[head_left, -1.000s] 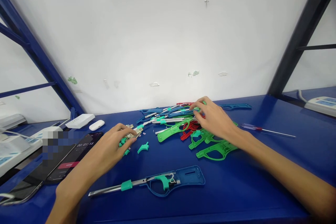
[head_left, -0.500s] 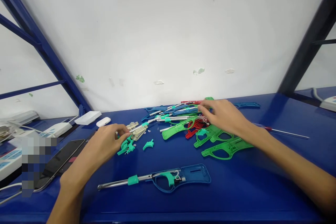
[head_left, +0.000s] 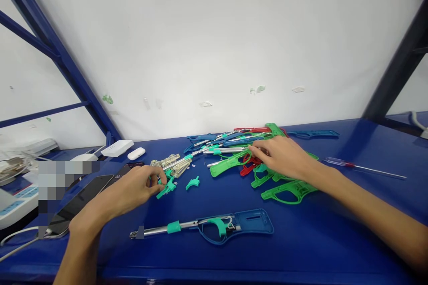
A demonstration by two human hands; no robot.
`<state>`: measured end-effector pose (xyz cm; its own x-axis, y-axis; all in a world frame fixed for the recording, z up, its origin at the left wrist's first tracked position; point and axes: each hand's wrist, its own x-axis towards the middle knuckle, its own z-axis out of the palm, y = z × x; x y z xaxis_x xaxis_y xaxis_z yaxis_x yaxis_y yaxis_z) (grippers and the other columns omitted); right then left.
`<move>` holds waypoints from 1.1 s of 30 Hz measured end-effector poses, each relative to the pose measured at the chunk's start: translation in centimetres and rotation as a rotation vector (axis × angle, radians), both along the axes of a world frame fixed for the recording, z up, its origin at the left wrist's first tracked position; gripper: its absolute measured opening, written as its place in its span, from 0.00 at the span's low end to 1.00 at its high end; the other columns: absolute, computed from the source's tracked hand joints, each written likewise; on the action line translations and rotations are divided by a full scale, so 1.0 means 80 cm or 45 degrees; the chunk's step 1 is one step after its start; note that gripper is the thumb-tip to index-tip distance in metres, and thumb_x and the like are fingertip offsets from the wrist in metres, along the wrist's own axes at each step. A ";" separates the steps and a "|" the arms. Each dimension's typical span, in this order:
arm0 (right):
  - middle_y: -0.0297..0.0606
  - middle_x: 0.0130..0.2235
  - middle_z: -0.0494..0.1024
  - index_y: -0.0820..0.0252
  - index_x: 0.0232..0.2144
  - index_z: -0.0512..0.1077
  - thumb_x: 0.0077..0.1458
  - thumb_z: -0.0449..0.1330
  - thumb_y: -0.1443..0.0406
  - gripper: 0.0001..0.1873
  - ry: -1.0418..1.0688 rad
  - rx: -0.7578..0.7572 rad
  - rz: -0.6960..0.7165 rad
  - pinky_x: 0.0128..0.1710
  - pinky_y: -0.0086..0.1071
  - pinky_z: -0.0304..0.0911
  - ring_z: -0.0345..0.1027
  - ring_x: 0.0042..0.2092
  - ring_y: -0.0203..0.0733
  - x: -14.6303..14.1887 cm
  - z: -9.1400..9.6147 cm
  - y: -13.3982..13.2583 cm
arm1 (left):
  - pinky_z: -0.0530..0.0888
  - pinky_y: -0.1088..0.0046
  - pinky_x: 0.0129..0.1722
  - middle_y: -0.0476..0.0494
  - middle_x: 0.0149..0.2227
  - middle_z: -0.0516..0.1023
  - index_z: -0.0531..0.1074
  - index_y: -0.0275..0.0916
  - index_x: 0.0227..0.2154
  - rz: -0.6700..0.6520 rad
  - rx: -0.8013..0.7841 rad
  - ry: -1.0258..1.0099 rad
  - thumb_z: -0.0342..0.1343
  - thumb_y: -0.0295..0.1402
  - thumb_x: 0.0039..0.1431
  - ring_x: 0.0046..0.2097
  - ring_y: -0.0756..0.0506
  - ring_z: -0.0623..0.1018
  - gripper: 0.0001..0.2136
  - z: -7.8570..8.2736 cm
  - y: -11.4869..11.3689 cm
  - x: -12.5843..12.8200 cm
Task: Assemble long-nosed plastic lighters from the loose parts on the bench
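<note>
My left hand point(head_left: 133, 187) is closed, its fingertips curled down among small teal triggers point(head_left: 170, 187); whatever they pinch is hidden. A loose teal trigger point(head_left: 193, 182) lies just right of that heap. My right hand point(head_left: 284, 156) reaches over a pile of lighter parts, thumb and fingers drawn together beside the end of a metal lighter tube point(head_left: 227, 150). I cannot make out what is between them. Under that hand are green handle shells point(head_left: 230, 164) and red ones point(head_left: 249, 167). Nearest me lies an opened blue lighter point(head_left: 254, 222) with its tube, wires and teal trigger exposed.
Cream-coloured parts point(head_left: 174, 162) sit behind the left fingers. A phone point(head_left: 80, 200), a white earbud case point(head_left: 136, 153), a white box point(head_left: 117, 148) and a power strip point(head_left: 20, 207) stand left. A screwdriver point(head_left: 364, 168) lies right. A white wall point(head_left: 214, 53) closes the back.
My left hand has moved down from the cream parts to the teal triggers. My right hand has come slightly lower and nearer over the pile. The whole view has shifted a little.
</note>
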<state>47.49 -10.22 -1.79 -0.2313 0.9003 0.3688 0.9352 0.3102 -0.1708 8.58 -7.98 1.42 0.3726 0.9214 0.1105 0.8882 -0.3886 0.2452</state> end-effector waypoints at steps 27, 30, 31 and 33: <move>0.41 0.38 0.83 0.57 0.39 0.78 0.72 0.49 0.59 0.18 0.044 0.086 0.187 0.36 0.40 0.62 0.76 0.38 0.48 -0.001 -0.013 0.006 | 0.74 0.57 0.42 0.35 0.45 0.83 0.80 0.41 0.52 0.038 0.201 0.127 0.45 0.45 0.70 0.44 0.33 0.81 0.22 -0.014 0.025 0.004; 0.41 0.37 0.83 0.56 0.39 0.78 0.72 0.49 0.59 0.18 0.043 0.092 0.206 0.35 0.39 0.61 0.76 0.38 0.47 -0.003 -0.014 0.005 | 0.74 0.54 0.52 0.34 0.52 0.81 0.81 0.40 0.52 -0.078 0.242 0.112 0.46 0.44 0.70 0.52 0.32 0.78 0.22 -0.028 0.031 0.005; 0.41 0.37 0.83 0.56 0.39 0.78 0.72 0.49 0.59 0.18 0.042 0.094 0.211 0.35 0.39 0.61 0.76 0.38 0.47 -0.003 -0.014 0.005 | 0.73 0.53 0.56 0.35 0.54 0.81 0.81 0.41 0.52 -0.120 0.245 0.104 0.46 0.43 0.70 0.55 0.32 0.77 0.21 -0.033 0.031 0.005; 0.41 0.37 0.83 0.56 0.38 0.78 0.72 0.49 0.60 0.18 0.039 0.095 0.221 0.35 0.38 0.61 0.76 0.37 0.46 -0.004 -0.013 0.004 | 0.72 0.54 0.59 0.38 0.58 0.80 0.81 0.44 0.53 -0.198 0.239 0.084 0.46 0.41 0.71 0.59 0.33 0.75 0.20 -0.041 0.030 0.005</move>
<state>47.20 -9.92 -2.84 -0.3683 0.8178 0.4421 0.8614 0.4791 -0.1687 9.01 -5.59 -1.87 0.5203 0.8181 0.2451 0.8260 -0.5550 0.0990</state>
